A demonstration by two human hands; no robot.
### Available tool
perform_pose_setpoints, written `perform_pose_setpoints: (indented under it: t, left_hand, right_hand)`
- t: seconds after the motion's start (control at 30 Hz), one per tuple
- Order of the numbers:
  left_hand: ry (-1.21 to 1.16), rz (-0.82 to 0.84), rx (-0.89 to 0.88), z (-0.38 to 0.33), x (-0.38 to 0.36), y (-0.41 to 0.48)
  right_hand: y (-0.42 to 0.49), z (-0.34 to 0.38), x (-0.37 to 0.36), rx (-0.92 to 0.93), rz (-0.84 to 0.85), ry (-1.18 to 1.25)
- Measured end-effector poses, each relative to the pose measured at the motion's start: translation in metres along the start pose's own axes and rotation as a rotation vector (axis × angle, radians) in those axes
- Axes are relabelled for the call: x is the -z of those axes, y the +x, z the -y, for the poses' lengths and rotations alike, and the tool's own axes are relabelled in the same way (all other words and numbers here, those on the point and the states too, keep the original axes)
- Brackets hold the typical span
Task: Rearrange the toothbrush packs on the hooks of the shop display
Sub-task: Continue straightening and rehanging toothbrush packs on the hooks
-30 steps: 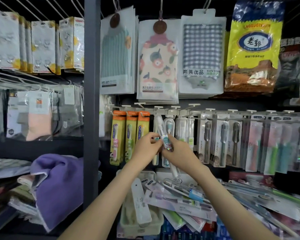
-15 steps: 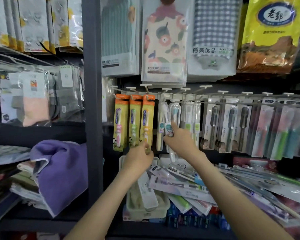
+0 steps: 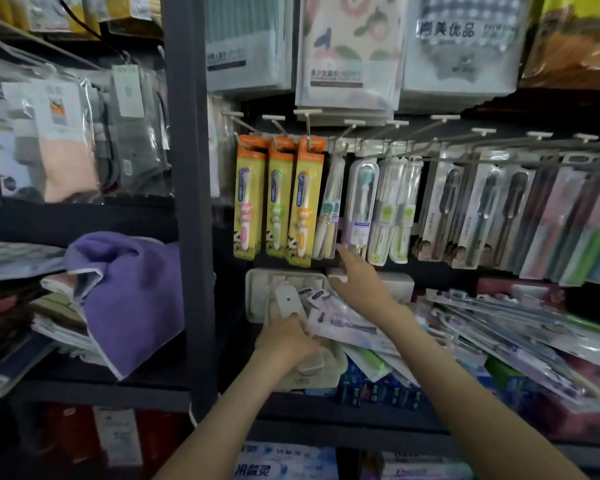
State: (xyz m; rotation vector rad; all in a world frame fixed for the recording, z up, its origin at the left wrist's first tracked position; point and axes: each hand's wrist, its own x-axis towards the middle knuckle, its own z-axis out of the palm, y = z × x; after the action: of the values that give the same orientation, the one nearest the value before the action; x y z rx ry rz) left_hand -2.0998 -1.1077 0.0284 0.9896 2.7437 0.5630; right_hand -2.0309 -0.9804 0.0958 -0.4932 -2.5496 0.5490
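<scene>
A row of hooks [image 3: 343, 124] carries toothbrush packs: three orange-and-yellow children's packs [image 3: 278, 202], then clear tube packs [image 3: 359, 202], then grey packs [image 3: 444, 209]. My right hand [image 3: 361, 285] is just below the clear packs. Its fingers are stretched out and the forefinger tip reaches the bottom of one clear pack; it holds nothing. Lower down, my left hand [image 3: 288, 341] grips a long white flat pack [image 3: 286, 299] that lies in a beige tray [image 3: 257, 292].
Several loose toothbrush packs [image 3: 499, 323] lie heaped on the shelf at the right. A dark upright post [image 3: 187, 202] stands left of the hooks, with a purple towel [image 3: 132, 296] beyond it. Bagged towels hang above the hooks.
My right hand has let go of the clear pack, which now hangs on its hook, and has dropped below it. My left hand has gone down to the tray and gripped the white pack.
</scene>
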Motion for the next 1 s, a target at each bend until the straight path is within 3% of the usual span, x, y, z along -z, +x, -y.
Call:
perform_pose_setpoints:
  t: [0.3,0.37,0.5,0.57,0.7,1.0]
  left_hand:
    - [-0.217,-0.043,0.086,-0.002,-0.005,-0.022]
    - [-0.390,-0.045,0.121,0.004,-0.002,-0.036]
    - [-1.063,-0.003,0.178,0.017,-0.003,-0.068]
    - [-1.252,0.013,0.199,0.021,-0.005,-0.082]
    - [-1.501,0.003,0.249,0.022,-0.011,-0.100]
    - [-1.871,-0.141,0.226,0.015,-0.024,-0.121]
  right_hand:
    - [-0.066,-0.052,-0.035,0.083,0.152,-0.185]
    - [-0.072,-0.056,-0.040,0.087,0.159,-0.241]
    - [-0.078,-0.055,-0.046,0.089,0.137,-0.322]
    - [-0.080,-0.053,-0.049,0.090,0.143,-0.324]
    - [-0.085,-0.050,-0.055,0.078,0.131,-0.310]
    - [-0.089,-0.044,-0.062,0.214,0.076,-0.532]
